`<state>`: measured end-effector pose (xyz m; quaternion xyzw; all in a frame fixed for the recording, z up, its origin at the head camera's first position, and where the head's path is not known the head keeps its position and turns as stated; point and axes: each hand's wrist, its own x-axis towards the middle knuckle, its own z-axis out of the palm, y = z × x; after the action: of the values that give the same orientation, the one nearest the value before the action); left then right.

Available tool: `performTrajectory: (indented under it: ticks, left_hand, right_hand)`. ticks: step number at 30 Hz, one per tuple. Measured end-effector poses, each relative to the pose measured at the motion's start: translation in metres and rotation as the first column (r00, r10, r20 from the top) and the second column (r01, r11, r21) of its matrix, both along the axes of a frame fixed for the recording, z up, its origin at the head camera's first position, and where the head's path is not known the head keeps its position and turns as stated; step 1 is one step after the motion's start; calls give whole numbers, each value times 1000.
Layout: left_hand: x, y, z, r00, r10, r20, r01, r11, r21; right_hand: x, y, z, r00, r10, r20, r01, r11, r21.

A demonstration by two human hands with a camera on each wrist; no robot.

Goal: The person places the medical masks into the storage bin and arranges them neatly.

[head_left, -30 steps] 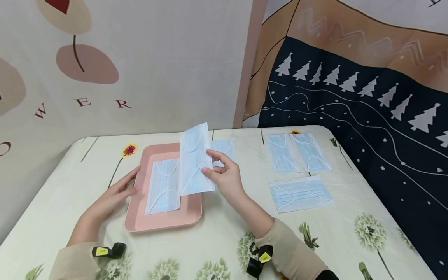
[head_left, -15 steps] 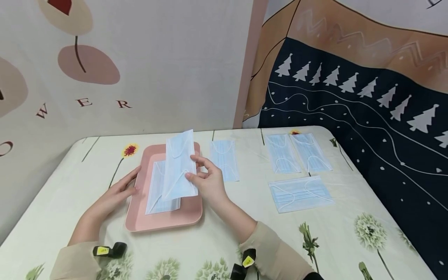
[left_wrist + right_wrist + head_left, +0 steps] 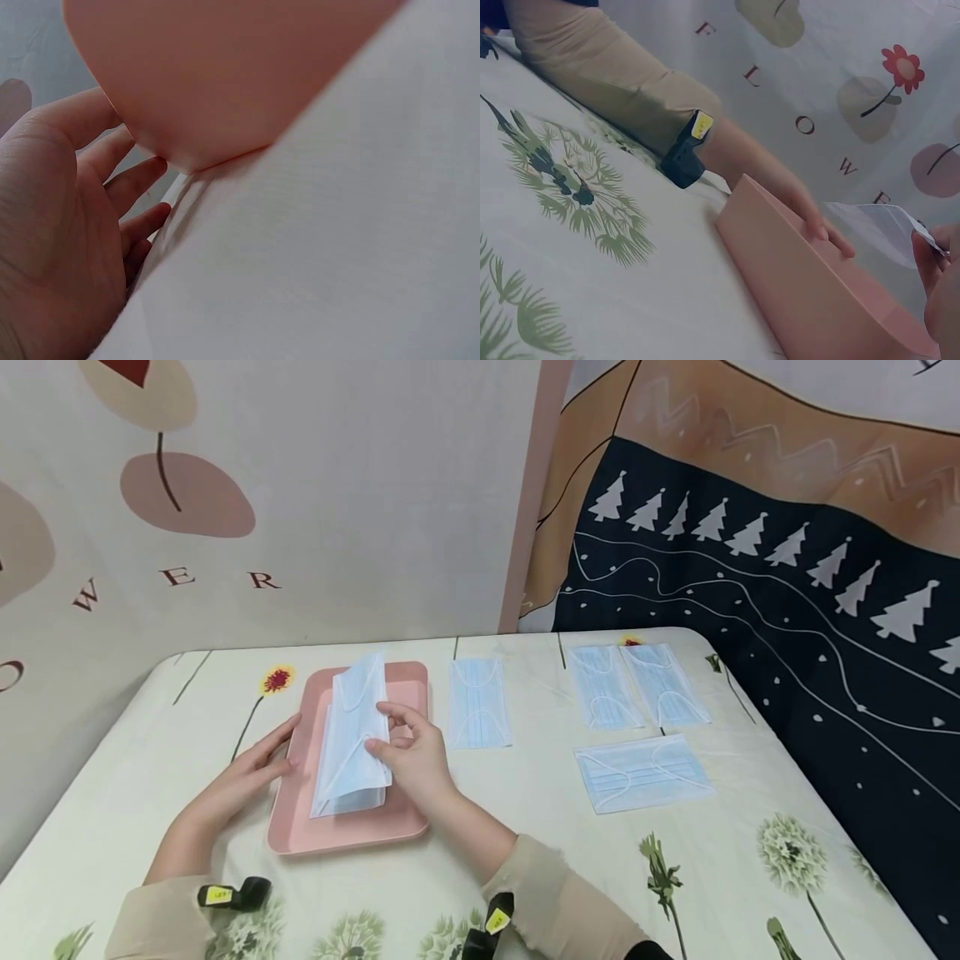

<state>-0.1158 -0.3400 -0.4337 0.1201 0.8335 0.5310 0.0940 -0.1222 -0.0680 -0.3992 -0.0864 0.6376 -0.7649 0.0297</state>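
The right hand pinches a second mask over the pink tray, left hand flat against its rim; four masks remain on the table

Materials and finishes.
Pleated, matt non-woven mask; smooth matt plastic tray; printed cloth table cover.

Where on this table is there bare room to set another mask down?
Bare cloth lies between the pink tray and the lone mask, and along the near edge below the sideways mask. The far right corner is crowded by two masks. The tray holds masks and the right hand.
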Motion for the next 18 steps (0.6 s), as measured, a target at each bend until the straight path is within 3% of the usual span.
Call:
performTrajectory:
  ticks: [18]
  left_hand:
    - [1, 2, -1, 1000, 3, -7, -3, 1000, -2]
  right_hand:
    - [-7, -18, -13, 999, -23, 48, 18, 996, 85]
